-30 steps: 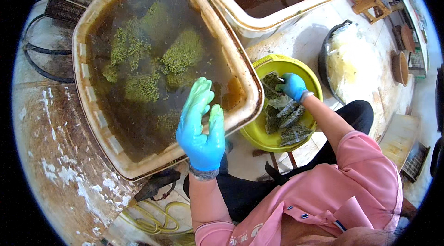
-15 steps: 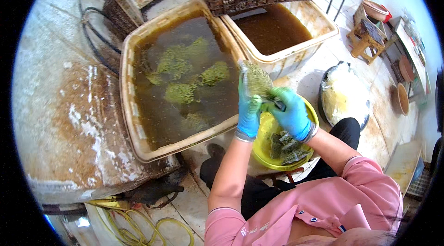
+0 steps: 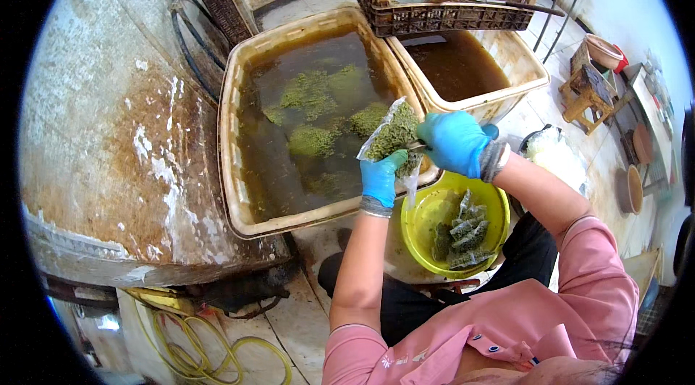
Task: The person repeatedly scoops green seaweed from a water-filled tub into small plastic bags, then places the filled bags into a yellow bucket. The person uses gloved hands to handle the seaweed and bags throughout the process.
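Note:
My left hand (image 3: pixel 381 181), in a blue glove, is closed on the lower left edge of a clear plastic bag (image 3: pixel 397 130) packed with small green grains. The bag is tilted over the near right rim of the big tub. My right hand (image 3: pixel 456 142), also blue-gloved, is closed at the bag's right side on a small metal tool (image 3: pixel 415 144); only its tip shows, so its kind is hidden. Below both hands stands a yellow-green basin (image 3: pixel 499 204) holding several crumpled clear bags (image 3: pixel 469 234) with green bits on them.
The large tub (image 3: pixel 226 160) holds murky brown water with clumps of green grains (image 3: pixel 308 95). Behind it, a second tub (image 3: pixel 532 70) of brown liquid carries a crate (image 3: pixel 441 21) with sieves. A stool (image 3: pixel 586 95) stands far right; a yellow hose (image 3: pixel 195 356) lies lower left.
The view has shifted, so the scene sits lower and further right. My right hand has moved right relative to my left, and the bag now leans right, its grains more exposed.

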`<state>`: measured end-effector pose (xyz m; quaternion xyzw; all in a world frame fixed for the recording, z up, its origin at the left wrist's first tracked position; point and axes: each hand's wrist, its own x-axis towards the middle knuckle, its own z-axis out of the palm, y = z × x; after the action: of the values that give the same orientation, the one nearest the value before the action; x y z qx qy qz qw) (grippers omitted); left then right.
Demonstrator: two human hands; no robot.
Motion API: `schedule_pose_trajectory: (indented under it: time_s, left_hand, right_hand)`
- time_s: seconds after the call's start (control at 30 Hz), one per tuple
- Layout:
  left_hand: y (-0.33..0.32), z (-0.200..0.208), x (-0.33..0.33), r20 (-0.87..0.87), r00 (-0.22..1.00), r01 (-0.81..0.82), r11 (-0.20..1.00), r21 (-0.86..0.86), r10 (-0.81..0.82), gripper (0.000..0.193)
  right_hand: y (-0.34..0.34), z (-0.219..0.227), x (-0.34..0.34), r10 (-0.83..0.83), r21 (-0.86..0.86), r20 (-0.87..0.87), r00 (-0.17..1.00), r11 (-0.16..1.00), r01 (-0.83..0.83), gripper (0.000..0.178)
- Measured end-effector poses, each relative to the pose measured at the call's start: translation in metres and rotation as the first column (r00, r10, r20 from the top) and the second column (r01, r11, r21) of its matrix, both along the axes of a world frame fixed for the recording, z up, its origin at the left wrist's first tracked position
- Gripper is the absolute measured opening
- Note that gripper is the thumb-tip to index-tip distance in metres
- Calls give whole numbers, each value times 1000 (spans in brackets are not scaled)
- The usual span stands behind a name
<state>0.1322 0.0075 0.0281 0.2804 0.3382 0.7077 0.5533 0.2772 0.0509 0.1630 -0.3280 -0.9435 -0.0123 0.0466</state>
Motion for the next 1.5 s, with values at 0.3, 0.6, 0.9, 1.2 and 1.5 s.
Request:
schedule_pose_trajectory:
  time_s: [0.3, 0.6, 0.9, 1.2, 1.5]
  left_hand:
    - [-28, 38, -16, -103, 985, -146, 984, -98, 136, 42]
    - [-40, 29, -50, -94, 991, -97, 995, -19, 95, 45]
    - [-34, 23, -67, -54, 998, -9, 1000, 10, 10, 47]
    - [-25, 8, -95, -592, 693, -425, 896, 127, 412, 56]
    - [-15, 8, -76, -9, 991, -130, 959, -253, 132, 36]
  right_hand:
    - [19, 0, -72, 85, -79, 315, 945, 995, -63, 16]
    - [105, -34, 0, -105, -31, 502, 859, 990, 139, 23]
    - [65, 4, -89, 399, -147, -27, 916, 905, -399, 28]
    - [69, -2, -86, 14, -513, -246, 969, 846, -142, 27]
    - [50, -26, -112, -275, -789, -256, 927, 613, -36, 20]
